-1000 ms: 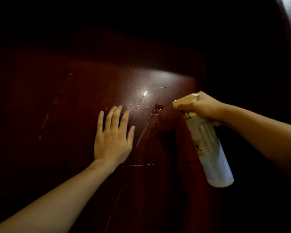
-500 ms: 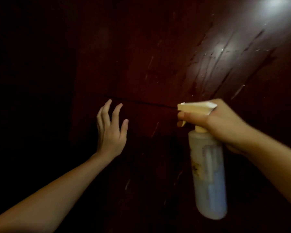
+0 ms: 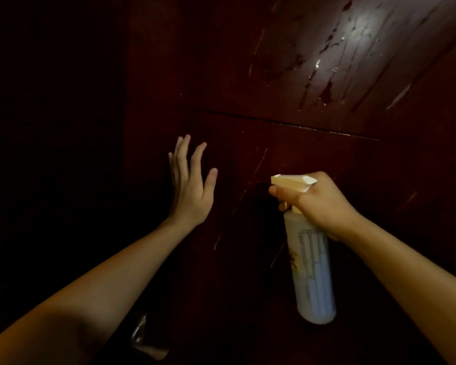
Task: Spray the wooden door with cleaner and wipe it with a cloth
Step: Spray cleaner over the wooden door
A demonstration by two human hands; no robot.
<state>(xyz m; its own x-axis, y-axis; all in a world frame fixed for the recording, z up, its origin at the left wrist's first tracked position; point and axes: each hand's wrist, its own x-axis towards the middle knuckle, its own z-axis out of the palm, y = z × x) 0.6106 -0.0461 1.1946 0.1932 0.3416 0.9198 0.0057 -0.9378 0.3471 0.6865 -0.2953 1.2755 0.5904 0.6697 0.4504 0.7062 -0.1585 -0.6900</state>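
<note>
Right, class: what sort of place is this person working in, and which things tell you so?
Probably indoors at a doorway in a dimly lit room. A dark wooden door fills the view, wet drips glisten on it, and a metal handle shows low down.

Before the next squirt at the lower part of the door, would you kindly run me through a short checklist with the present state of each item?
1. Spray bottle held firmly in the right hand: ok.
2. Finger on the trigger under the nozzle: ok.
3. Nozzle facing the wooden door: ok, it points at the panel below the groove.
4. Left hand out of the spray line: ok, it is open and off to the nozzle's left.
5. Upper panel already wet: ok, drips run down it.
6. Cloth ready for wiping: cannot tell, none is in view.
</note>
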